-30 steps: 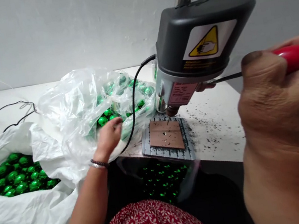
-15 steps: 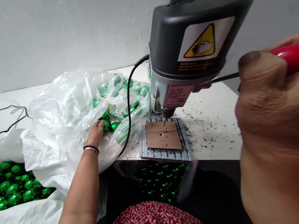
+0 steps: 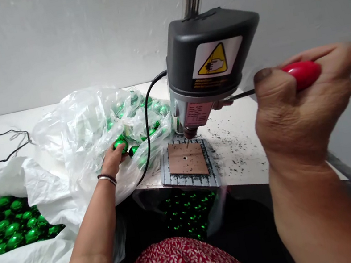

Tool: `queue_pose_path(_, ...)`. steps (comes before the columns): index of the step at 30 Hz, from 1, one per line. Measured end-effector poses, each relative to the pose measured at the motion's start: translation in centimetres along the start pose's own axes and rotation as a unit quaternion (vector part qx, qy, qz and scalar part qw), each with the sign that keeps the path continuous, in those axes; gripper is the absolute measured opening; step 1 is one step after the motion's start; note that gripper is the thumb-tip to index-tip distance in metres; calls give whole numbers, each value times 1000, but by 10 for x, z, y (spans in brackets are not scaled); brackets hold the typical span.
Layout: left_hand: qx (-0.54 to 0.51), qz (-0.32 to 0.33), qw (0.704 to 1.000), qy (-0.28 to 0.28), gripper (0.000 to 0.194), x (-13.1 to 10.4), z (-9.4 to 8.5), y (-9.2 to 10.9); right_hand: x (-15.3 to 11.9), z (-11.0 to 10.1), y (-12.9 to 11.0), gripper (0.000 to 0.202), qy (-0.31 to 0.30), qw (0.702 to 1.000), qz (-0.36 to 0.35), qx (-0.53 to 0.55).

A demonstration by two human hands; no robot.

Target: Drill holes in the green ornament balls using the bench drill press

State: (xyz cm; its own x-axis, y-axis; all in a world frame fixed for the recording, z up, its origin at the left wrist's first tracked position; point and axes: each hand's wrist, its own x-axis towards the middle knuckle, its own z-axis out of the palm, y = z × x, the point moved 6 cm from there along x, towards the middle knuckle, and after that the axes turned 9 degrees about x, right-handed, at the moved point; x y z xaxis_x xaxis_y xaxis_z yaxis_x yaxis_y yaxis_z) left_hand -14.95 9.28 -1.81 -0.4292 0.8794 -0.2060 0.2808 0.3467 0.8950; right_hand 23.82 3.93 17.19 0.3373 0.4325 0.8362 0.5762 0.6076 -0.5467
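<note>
A grey wall [image 3: 78,40] backs a white table [image 3: 245,153] flecked with dark shavings. At the opening of a clear plastic bag [image 3: 68,123], the left hand [image 3: 112,161] seems to have its fingers closed around 1 green ball [image 3: 120,144], their tips partly hidden. The right hand [image 3: 301,113] is clamped on the red knob [image 3: 304,74] of the drill press [image 3: 213,59], beside 1 brown board [image 3: 188,165]

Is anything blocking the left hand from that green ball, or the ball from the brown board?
The left hand touches the green ball, nothing between. Toward the brown board, another ball, clear plastic and the black cable lie across in this view.
</note>
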Motion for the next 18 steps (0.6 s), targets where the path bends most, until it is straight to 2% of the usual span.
queue_pose_path(5,-230,-39,967,-99,28,-40,-2,19,0,0,1,20,0,1000,11,7)
queue_pose_path(9,-368,-49,907,-197,33,-78,24,38,0,1,0,20,-1,1000,18,10)
queue_pose_path(11,-390,-52,892,-222,36,-91,40,43,-1,1,-1,22,-2,1000,11,7)
queue_pose_path(14,-379,-63,894,-228,38,-103,58,44,-2,1,-3,23,-2,1000,-3,3)
queue_pose_path(16,-356,-49,909,-209,41,-108,62,44,-2,1,-3,26,-3,1000,-10,8)
queue_pose_path(18,-330,-8,927,-179,48,-114,60,48,-3,1,-3,31,-6,1000,-16,14)
